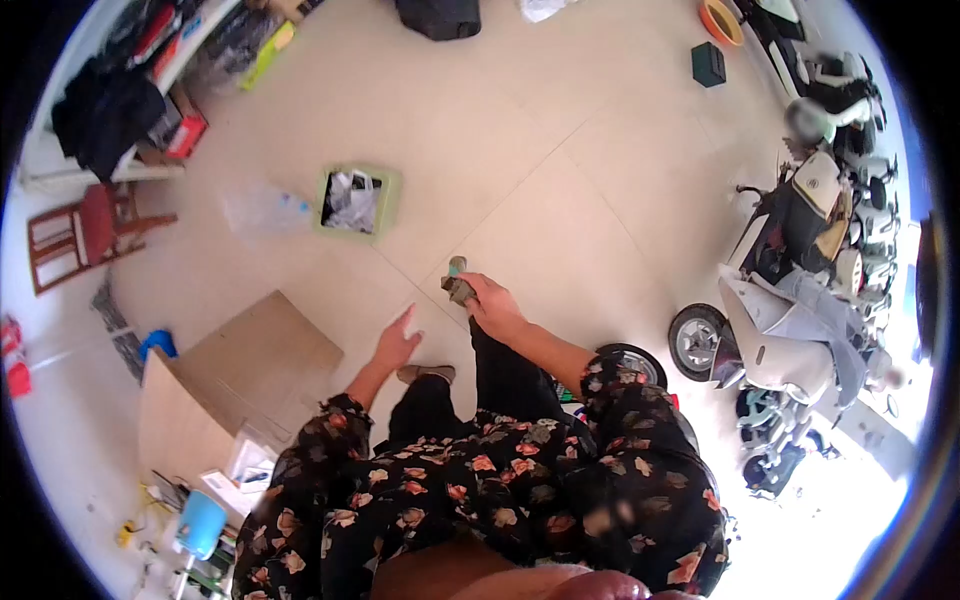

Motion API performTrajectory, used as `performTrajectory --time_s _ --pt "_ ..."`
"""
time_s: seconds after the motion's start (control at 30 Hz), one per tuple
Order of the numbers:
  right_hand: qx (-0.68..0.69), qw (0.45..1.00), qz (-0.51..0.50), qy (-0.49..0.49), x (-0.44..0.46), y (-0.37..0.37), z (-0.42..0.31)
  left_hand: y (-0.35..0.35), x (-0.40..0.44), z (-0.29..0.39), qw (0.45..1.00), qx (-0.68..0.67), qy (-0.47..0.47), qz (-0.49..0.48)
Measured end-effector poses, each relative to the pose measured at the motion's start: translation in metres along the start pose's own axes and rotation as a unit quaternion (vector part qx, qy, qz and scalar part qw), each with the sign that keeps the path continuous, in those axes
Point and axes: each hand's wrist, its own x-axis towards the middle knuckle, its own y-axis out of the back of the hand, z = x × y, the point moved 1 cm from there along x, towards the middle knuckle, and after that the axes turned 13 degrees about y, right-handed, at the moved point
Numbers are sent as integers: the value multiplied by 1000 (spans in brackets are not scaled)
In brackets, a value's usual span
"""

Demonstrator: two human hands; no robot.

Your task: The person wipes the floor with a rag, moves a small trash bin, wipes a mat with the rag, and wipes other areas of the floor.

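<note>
My right hand (492,303) reaches forward over the floor, its fingers closed on a small brown and greenish object (458,284). This object has a pale green, rounded upper end and a darker, blocky lower part, but its kind is unclear. My left hand (397,342) is to the left and nearer my body, with fingers apart and nothing in it. A brown shoe (427,373) shows below the left hand. Ahead and to the left stands a light green square bin (390,205) with a whitish plastic bag (352,202) inside.
Electric scooters (775,340) line the right side. Flattened cardboard (265,350) lies at the left near a wooden desk (165,420). A red-seated chair (97,225) and loaded shelves are farther left. A dark green box (708,64) and an orange basin (721,22) are far right.
</note>
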Motion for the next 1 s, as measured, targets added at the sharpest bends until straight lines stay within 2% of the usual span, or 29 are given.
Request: performTrajectory --time_s 0.03,0.13,0.23,0.33,0.43,0.53,0.57,0.7,0.83,1.0 --pt "4 1000 26 17 20 -9 -4 28 11 9 1000 3 -18 6" --pt "-8 998 55 29 48 -15 -14 57 29 57 973 -4 -203 110" --pt "-16 999 36 27 79 -11 -46 102 44 89 964 -4 -248 99" --pt "-13 989 118 88 117 6 -45 160 88 126 985 21 -170 -19" --pt "-5 984 169 58 131 9 -45 204 91 150 981 -33 -192 8" --pt "19 973 227 26 135 34 -41 234 118 163 994 -20 -110 -15" --pt "30 969 244 12 132 36 -36 226 110 181 981 -125 -150 -21" --pt "55 957 284 -34 122 53 -25 219 86 256 972 -157 -168 -56" --pt "24 958 281 -60 111 70 -14 214 90 299 942 -202 -182 -198" --pt "58 964 253 -57 98 53 15 219 75 318 946 -170 -171 -215"
